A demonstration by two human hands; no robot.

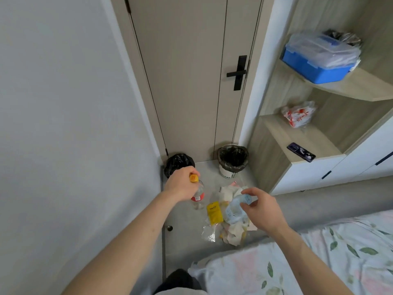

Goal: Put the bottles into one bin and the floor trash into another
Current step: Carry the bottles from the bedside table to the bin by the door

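Gripping bottles [197,193] in both hands [260,206]

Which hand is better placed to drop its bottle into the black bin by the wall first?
Left, probably. The left hand grips the orange-capped bottle right beside the black bin. The right hand holds the clear bottle over the trash pile, farther away.

- clear bottle [198,195], orange cap, red label: hangs upright, left, near black-bagged bin [178,162]
- pale blue bottle [236,208]: tilted, over trash pile [230,228] at center
- white bin [232,160], black liner: far right, by door
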